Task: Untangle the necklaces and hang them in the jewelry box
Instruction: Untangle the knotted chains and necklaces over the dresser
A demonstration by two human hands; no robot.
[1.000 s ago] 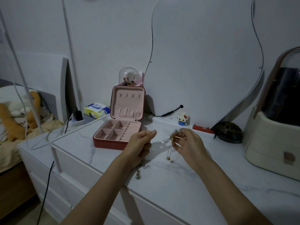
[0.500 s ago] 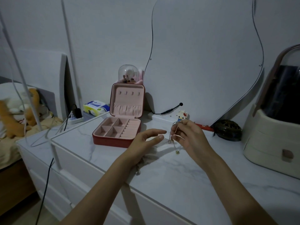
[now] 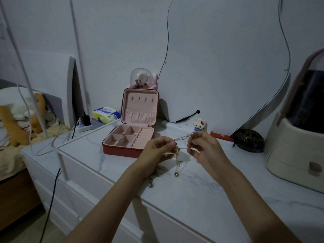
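Both hands raised over the marble table; left hand pinches the tangled necklaces at its fingertips, grip closed on the chain; right hand pinches the other end, fingers curled round it; silvery chain stretched between the two hands, a strand with a small gold ball hangs down from the knot; more chain lies on the table under the left wrist; jewelry box stands open just behind the left hand, lid upright, its hooks bare.
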